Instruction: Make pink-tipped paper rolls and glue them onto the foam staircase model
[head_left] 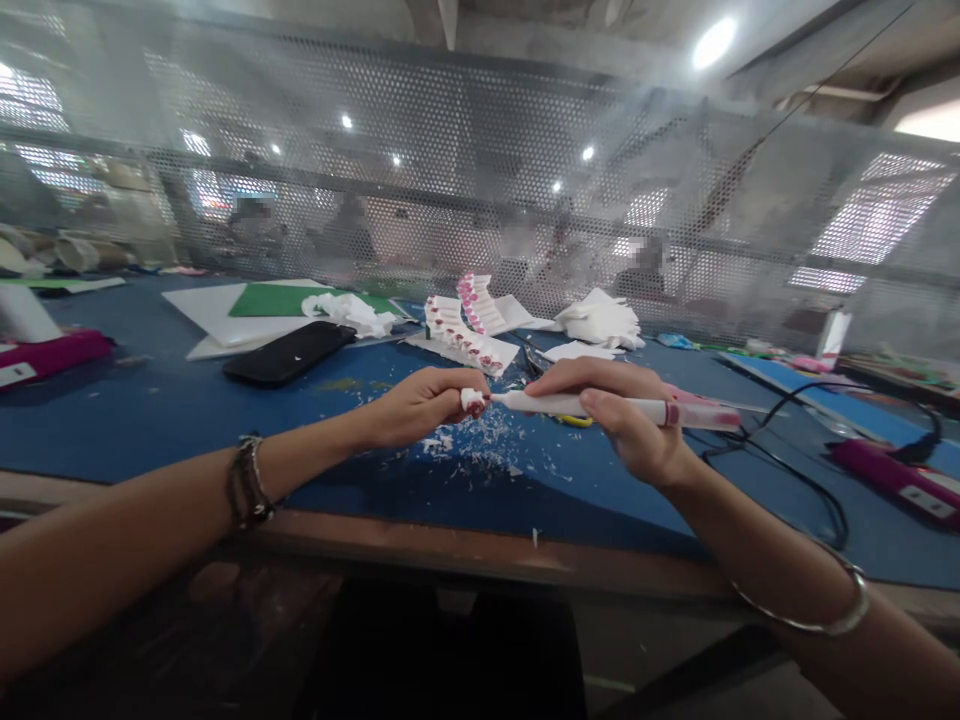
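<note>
My left hand (424, 405) is closed around a small white piece with dark red marks (473, 402), held at the fingertips. My right hand (622, 410) grips a white pen-like tool (555, 403) with a reddish, see-through rear end. Its thin tip points left and meets the small piece or stops just short of it; which one I cannot tell. Below both hands, white shavings (484, 445) are scattered over the blue tabletop (360, 490). Beyond them stand curved white strips (457, 335) edged with dark red and pink bits. Yellow scissor-like handles (576, 421) show partly behind my right hand.
A black phone (291, 353) lies left of the strips, near white and green sheets (270, 300). Crumpled white tissue (600, 318) sits at the back. Black cable (806, 485) loops at right beside a magenta device (892, 480). A perforated metal screen (480, 150) borders the table's far side.
</note>
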